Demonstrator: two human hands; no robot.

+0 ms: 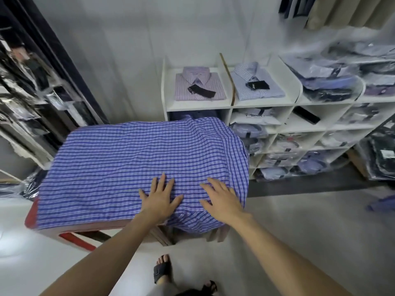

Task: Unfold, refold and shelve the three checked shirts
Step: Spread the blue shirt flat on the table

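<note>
On the low table point(70, 230) in front of the white shelf unit point(263, 103), a blue checked shirt point(128, 159) lies spread flat. Both hands press on its near edge, fingers straight and splayed: left hand point(159, 198) beside right hand point(221, 198). Atop that shelf unit sit a folded pink checked shirt point(199, 87) and a folded light-blue checked shirt point(256, 83).

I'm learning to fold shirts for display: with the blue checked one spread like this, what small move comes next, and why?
Probably sweep both palms outward to flatten it. The blue checked shirt lies spread over the stool, still rippled, and the left hand and right hand rest flat on its near edge.
</note>
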